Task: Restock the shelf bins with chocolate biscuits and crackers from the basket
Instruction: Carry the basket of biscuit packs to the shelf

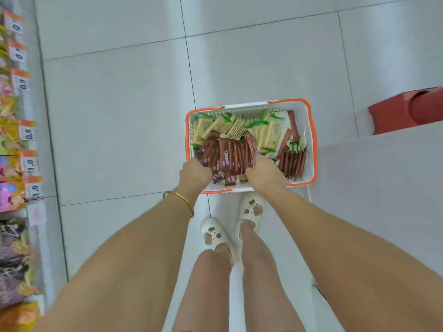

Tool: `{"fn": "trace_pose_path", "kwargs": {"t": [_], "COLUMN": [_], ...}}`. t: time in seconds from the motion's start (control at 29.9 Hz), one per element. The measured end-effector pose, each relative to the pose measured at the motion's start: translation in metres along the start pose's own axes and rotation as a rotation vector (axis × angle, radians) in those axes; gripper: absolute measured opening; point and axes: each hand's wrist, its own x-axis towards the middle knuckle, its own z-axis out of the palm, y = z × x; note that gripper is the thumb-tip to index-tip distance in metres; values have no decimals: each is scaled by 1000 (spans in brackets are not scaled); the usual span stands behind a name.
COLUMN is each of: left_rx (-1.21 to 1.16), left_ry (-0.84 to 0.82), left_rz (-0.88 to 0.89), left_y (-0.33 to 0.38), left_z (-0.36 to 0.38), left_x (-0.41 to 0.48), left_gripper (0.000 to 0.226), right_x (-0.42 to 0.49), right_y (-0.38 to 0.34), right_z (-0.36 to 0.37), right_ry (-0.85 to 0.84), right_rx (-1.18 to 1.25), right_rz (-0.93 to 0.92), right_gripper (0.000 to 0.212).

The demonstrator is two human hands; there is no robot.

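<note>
Head view: both arms stretch straight down to the basket [312, 140], which sits on the floor [119, 116] just beyond the person's white shoes [250, 212]. The left hand [195, 172] and right hand [263, 172], fingers curled, clamp a row of chocolate biscuits [227, 154] between them at the basket's near side. Crackers [227, 125] fill its far side. The shelf [14, 140] stands well left of the basket.

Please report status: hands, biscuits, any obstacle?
Gripping: left hand and right hand clasp the chocolate biscuit packets from both sides. Packets inside the basket; crackers behind, untouched. Nothing in the way.
</note>
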Motion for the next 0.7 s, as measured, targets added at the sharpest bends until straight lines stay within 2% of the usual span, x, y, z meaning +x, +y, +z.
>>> {"fn": "trace_pose_path", "kwargs": {"t": [0.23, 0.37, 0.43, 0.5, 0.6, 0.7], "left_rx": [-44, -189, -293, -356, -261, -339], "left_ry": [93, 44, 22, 100, 262, 398], "left_rz": [-231, -302, -301, -301, -302, -128], "left_y": [-21, -42, -46, -48, -43, -21], "left_z": [53, 72, 75, 74, 68, 68], "left_x": [156, 210, 219, 219, 203, 175], "left_gripper": [50, 66, 61, 49, 38, 23], "right_x": [124, 163, 171, 172, 167, 162], "right_y": [5, -3, -5, -5, -2, 5], "right_z": [58, 86, 95, 101, 100, 88], "right_ry": [101, 167, 184, 198, 221, 238], "right_rx": [57, 33, 16, 0, 19, 77], "right_rz": [40, 14, 6, 13, 51, 95], "right_gripper": [31, 30, 31, 33, 37, 40]}}
